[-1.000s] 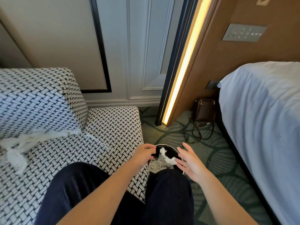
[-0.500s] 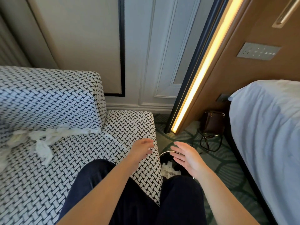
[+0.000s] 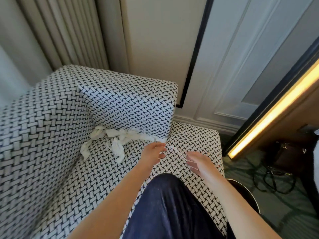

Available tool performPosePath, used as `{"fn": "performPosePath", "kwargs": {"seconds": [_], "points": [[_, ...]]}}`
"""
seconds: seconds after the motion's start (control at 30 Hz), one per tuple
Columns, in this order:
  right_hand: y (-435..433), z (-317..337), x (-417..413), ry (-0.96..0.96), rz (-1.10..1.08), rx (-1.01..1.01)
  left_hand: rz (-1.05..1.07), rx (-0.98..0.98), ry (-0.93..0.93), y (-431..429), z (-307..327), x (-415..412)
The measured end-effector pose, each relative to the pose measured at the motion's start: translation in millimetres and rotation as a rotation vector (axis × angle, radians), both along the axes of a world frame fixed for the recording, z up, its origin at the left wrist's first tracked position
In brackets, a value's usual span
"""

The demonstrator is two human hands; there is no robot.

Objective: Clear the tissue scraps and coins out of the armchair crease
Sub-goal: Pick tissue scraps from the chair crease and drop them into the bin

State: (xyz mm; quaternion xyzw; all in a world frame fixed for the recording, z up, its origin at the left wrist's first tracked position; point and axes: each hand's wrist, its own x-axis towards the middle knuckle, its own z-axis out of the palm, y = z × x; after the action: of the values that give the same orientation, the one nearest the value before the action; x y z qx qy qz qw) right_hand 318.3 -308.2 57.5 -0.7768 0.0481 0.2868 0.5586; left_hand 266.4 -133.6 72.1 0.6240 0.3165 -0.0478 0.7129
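White tissue scraps (image 3: 119, 138) lie bunched along the crease where the back meets the seat of the black-and-white woven armchair (image 3: 51, 152). A thin white shred (image 3: 176, 150) lies on the seat further right. My left hand (image 3: 153, 151) hovers over the seat just right of the scraps, fingers loosely curled, holding nothing. Beside the thin shred my right hand (image 3: 198, 161) is over the seat too, fingers apart and empty. No coins are visible. The dark rim of the bin (image 3: 241, 188) shows below my right arm.
My dark-trousered knee (image 3: 169, 209) rests on the seat's front. A brown handbag (image 3: 290, 156) with straps lies on the green carpet at right, below a lit yellow strip (image 3: 276, 114). Curtains and panelled wall stand behind the chair.
Both hands moved from the bin at the chair's right side up over the seat toward the crease. The view swung left, so the bin is now mostly hidden.
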Motion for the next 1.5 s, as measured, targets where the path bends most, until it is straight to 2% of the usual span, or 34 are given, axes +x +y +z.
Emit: {"fn": "performPosePath", "kwargs": {"seconds": [0.17, 0.3, 0.47, 0.57, 0.7, 0.87, 0.93, 1.03, 1.23, 1.33, 1.5], "points": [[48, -37, 1, -0.098, 0.22, -0.292, 0.083, 0.013, 0.071, 47, -23, -21], [50, -69, 8, -0.103, 0.333, -0.663, 0.145, 0.006, 0.124, 69, -34, -34], [50, -80, 7, -0.033, 0.367, -0.735, 0.232, 0.001, 0.18, 90, -54, -53], [57, -80, 6, -0.134, 0.48, -0.812, 0.289, 0.036, 0.209, 95, -64, -56], [58, -84, 8, -0.191, 0.413, -0.701, 0.288, 0.199, 0.214, 99, -70, -55], [64, -79, 11, -0.182, 0.307, -0.476, 0.128, 0.363, 0.192, 106, -71, -49], [68, -79, 14, -0.167, 0.323, -0.537, 0.051, 0.364, 0.22, 108, -69, -45], [69, -83, 15, -0.109, 0.474, -0.758, -0.087, 0.366, 0.269, 111, -69, -41], [65, -85, 11, -0.167, 0.546, -0.771, -0.266, 0.415, 0.346, 113, -80, -40], [63, -80, 8, -0.159, 0.536, -0.744, -0.229, 0.399, 0.329, 108, -76, -40], [63, -69, 3, -0.195, 0.364, -0.593, -0.087, 0.341, 0.278, 95, -70, -46]]}}
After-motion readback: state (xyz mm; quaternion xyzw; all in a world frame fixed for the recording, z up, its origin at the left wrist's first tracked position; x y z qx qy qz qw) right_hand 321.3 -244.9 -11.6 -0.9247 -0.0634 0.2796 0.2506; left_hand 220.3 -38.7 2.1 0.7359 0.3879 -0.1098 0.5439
